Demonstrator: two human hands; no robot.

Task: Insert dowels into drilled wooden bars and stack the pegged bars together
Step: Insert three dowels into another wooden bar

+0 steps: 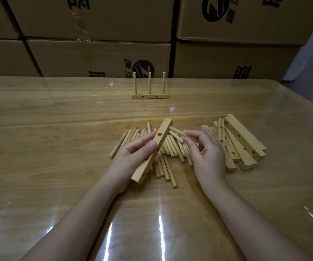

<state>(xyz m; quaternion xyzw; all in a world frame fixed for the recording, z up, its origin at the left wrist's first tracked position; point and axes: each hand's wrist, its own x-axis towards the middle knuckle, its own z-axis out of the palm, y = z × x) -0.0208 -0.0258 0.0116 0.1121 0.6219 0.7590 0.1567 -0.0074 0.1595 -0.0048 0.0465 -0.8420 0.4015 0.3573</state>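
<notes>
film-covered wooden table (57,113) | drilled bar (164,129) gripped by left hand (133,154) | dowel (177,132) pinched by right hand (209,156) | risk, as judged: dowel jammed if entered tilted; dowel pile (170,149) scattered by a wrist

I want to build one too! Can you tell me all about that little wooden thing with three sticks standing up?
It is a short bar of pale wood lying flat at the far side of the table. Three round sticks stand upright in its top. Two small holes show in its front side. Nothing else touches it.
</notes>
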